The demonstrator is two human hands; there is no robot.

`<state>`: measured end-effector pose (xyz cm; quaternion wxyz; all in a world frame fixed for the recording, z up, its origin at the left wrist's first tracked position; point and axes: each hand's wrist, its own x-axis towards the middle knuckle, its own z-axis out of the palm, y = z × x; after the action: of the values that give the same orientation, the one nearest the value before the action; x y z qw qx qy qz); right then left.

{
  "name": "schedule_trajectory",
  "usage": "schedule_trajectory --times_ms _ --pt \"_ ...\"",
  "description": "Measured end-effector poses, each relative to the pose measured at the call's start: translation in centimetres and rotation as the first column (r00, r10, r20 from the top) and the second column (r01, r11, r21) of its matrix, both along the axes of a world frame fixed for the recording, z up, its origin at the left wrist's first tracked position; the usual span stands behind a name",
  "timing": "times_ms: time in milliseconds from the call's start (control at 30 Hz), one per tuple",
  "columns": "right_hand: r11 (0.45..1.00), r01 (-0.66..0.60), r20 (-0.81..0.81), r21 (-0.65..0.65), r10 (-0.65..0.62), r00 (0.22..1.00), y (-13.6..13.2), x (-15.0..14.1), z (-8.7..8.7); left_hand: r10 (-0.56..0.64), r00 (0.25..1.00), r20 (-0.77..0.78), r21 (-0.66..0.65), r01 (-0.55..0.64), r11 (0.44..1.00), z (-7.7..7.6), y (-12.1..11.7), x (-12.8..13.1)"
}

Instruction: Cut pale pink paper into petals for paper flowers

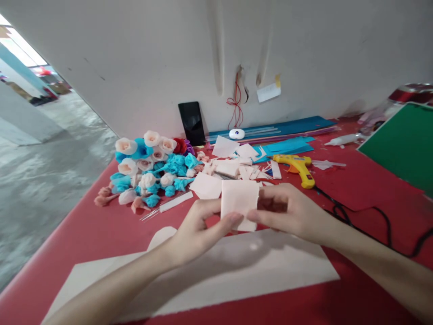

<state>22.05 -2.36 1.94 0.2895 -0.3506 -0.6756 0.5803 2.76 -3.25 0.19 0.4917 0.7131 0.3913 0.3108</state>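
The left hand (194, 230) and right hand (296, 210) pinch a pale pink, squarish paper piece (239, 198) between their fingers, above a long off-white paper sheet (277, 271). The step looks like aligning edges, calling for an even grip; its layers are hard to tell.

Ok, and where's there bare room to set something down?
Bare red tabletop shows at left, between the paper flowers and the long pale paper sheet, and at lower right, between that sheet's end and the right forearm. Farther back it's crowded, from the flowers across paper cuttings to the glue gun.
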Motion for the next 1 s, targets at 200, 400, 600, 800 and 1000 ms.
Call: schedule_trajectory --times_ms 200,400,600,800,1000 --pt "0.996 -0.001 0.090 0.094 -0.008 0.996 0.0 0.4 0.1 -0.113 0.994 0.004 0.006 0.113 0.994 0.3 0.0 -0.1" --pt "0.997 -0.031 0.084 0.067 0.025 0.996 0.1 0.1 0.0 -0.161 0.986 -0.051 0.005 0.161 0.987 -0.1 0.0 0.3" --pt "0.983 0.065 0.189 0.171 -0.097 0.977 0.9 0.5 0.2 -0.192 0.980 -0.054 -0.121 0.185 0.975 -0.7 0.2 0.3" --pt "0.863 -0.036 0.613 0.503 -0.327 0.719 3.3 2.3 -2.9 -0.146 0.989 -0.010 -0.265 0.138 0.954 -3.8 0.1 1.1" --pt "0.863 -0.126 0.718 0.489 -0.317 0.620 4.3 2.7 -6.3 -0.213 0.977 -0.019 -0.195 0.205 0.959 -6.3 -0.8 2.2"
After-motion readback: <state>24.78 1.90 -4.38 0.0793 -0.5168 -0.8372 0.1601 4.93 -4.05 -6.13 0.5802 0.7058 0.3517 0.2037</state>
